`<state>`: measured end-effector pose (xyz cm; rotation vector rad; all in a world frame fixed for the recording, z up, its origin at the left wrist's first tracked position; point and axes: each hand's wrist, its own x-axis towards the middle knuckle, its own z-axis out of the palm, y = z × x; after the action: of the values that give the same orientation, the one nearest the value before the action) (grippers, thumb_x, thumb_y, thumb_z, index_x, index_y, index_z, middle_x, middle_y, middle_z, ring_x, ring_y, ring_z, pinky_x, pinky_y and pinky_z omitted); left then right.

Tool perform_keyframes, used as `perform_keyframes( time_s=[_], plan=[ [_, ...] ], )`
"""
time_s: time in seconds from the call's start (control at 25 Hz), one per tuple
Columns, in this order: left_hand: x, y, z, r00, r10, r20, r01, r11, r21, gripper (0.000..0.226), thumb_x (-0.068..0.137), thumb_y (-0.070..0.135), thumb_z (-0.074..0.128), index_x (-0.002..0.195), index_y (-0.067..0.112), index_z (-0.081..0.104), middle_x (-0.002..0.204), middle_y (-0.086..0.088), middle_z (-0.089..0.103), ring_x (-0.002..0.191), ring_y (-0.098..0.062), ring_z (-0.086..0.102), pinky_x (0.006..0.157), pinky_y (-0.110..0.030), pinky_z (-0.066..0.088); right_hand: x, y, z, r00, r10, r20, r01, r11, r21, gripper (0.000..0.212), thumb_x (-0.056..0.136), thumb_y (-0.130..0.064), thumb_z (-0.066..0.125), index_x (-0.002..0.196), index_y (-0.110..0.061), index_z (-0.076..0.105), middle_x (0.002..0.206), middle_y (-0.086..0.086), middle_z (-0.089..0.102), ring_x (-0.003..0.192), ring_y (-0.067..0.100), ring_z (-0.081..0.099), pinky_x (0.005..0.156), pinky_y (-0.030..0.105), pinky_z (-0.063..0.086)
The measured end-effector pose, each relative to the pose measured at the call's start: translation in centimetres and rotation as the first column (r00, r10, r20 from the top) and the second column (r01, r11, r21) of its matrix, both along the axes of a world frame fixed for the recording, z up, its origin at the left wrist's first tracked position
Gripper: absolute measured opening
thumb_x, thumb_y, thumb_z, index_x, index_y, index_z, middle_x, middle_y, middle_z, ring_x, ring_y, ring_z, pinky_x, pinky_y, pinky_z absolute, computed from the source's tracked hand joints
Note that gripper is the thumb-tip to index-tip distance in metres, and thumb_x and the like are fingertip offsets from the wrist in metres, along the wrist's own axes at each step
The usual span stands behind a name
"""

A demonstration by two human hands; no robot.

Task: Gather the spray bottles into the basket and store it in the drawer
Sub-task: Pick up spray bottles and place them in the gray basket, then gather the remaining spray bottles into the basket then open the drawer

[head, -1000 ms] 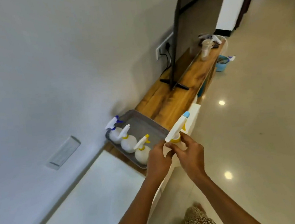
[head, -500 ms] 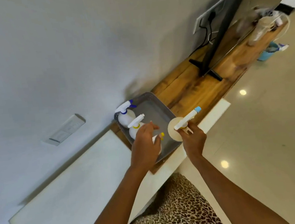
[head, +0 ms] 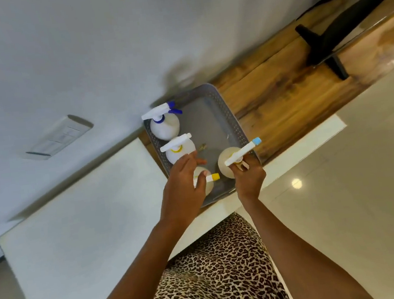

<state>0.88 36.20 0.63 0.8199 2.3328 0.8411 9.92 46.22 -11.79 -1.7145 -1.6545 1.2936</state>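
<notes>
A grey perforated basket [head: 226, 111] sits on the wooden shelf against the wall. Three white spray bottles stand along its left side: one with a blue trigger [head: 163, 123], one with a white head and yellow collar [head: 178, 149], and one with a yellow nozzle [head: 209, 180] partly hidden under my left hand. My right hand [head: 249, 175] grips the neck of a fourth bottle with a light blue nozzle [head: 231, 160], held inside the basket's near right corner. My left hand [head: 185, 185] hovers over the yellow-nozzle bottle, fingers spread, holding nothing.
The wooden shelf [head: 283, 95] runs right along the wall, carrying a black TV stand foot [head: 321, 46] and cables. A white cabinet top [head: 89, 223] lies to the left, and a wall switch plate [head: 57, 138] sits above it. Tiled floor is on the right.
The view has swung down and closer over the basket. My right hand has brought the light-blue-nozzle bottle from the basket's edge down into it. My left hand stays over the bottles.
</notes>
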Motion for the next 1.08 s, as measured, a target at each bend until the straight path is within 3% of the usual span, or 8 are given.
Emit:
perform_keyframes(
  time_s=[0.2,0.52,0.68,0.8,0.96,1.0,1.08],
  plan=[
    [0.1,0.8,-0.8,0.999,0.029,-0.02,-0.03,0.999,-0.02,0.026,0.087,0.013,0.057,0.112,0.015,0.059,0.134,-0.004,0.053,0.122,-0.018,0.047,0.093,-0.021,0.035,-0.2,0.3,-0.5,1.0,0.011,-0.007,-0.011,1.0,-0.02,0.043,0.066,-0.007,0.081,0.104,0.004,0.066,0.102,0.02,0.071,0.093,0.02,0.063,0.078,0.013,0.044],
    [0.9,0.0,0.2,0.996,0.082,-0.045,-0.082,0.997,-0.004,0.026,0.087,0.014,0.057,0.113,0.016,0.059,0.136,-0.003,0.052,0.123,-0.02,0.048,0.092,-0.022,0.033,2.4,-1.0,0.8,0.988,0.136,0.076,-0.132,0.99,-0.057,0.05,0.067,-0.008,0.08,0.113,0.0,0.062,0.111,0.02,0.068,0.102,0.033,0.063,0.087,0.035,0.049],
    [1.2,-2.6,1.4,0.988,0.139,-0.067,-0.14,0.99,-0.014,0.029,0.088,0.017,0.056,0.117,0.018,0.057,0.14,-0.002,0.048,0.128,-0.018,0.043,0.094,-0.02,0.028,3.9,-2.0,2.5,0.981,0.181,0.073,-0.178,0.983,-0.046,0.039,0.072,-0.005,0.076,0.109,-0.003,0.064,0.11,0.016,0.067,0.103,0.026,0.06,0.08,0.024,0.042],
    [1.4,-6.0,2.6,0.982,0.172,-0.075,-0.168,0.985,0.048,0.028,0.088,0.014,0.055,0.116,0.017,0.057,0.137,-0.004,0.05,0.126,-0.019,0.045,0.096,-0.023,0.033,3.7,-3.8,4.8,0.984,0.171,0.039,-0.172,0.985,0.021,0.033,0.079,-0.004,0.069,0.111,-0.004,0.062,0.111,0.014,0.067,0.098,0.019,0.061,0.077,0.02,0.043],
    [2.5,-14.6,4.2,0.946,0.294,-0.139,-0.278,0.953,0.125,0.023,0.089,0.015,0.054,0.11,0.02,0.059,0.134,0.0,0.053,0.127,-0.016,0.045,0.097,-0.022,0.033,2.6,-9.4,9.1,0.983,0.139,-0.122,-0.118,0.98,0.163,0.027,0.084,-0.001,0.06,0.11,-0.001,0.062,0.109,0.014,0.067,0.095,0.016,0.06,0.072,0.003,0.045],
    [3.0,-17.3,4.5,0.933,0.325,-0.155,-0.307,0.943,0.129,0.022,0.089,0.016,0.054,0.11,0.02,0.059,0.135,0.0,0.053,0.127,-0.015,0.044,0.098,-0.021,0.032,2.0,-11.4,10.3,0.971,0.167,-0.17,-0.136,0.974,0.181,0.026,0.085,-0.001,0.059,0.11,-0.001,0.061,0.108,0.014,0.066,0.094,0.015,0.059,0.076,0.006,0.048],
    [3.9,-23.1,5.2,0.901,0.386,-0.196,-0.367,0.921,0.128,0.022,0.089,0.017,0.054,0.11,0.02,0.06,0.136,0.001,0.051,0.129,-0.014,0.042,0.096,-0.017,0.029,0.4,-15.9,12.6,0.936,0.264,-0.232,-0.219,0.955,0.202,0.024,0.086,-0.002,0.057,0.11,-0.002,0.061,0.108,0.013,0.065,0.095,0.016,0.059,0.083,0.025,0.053]
  ],
)
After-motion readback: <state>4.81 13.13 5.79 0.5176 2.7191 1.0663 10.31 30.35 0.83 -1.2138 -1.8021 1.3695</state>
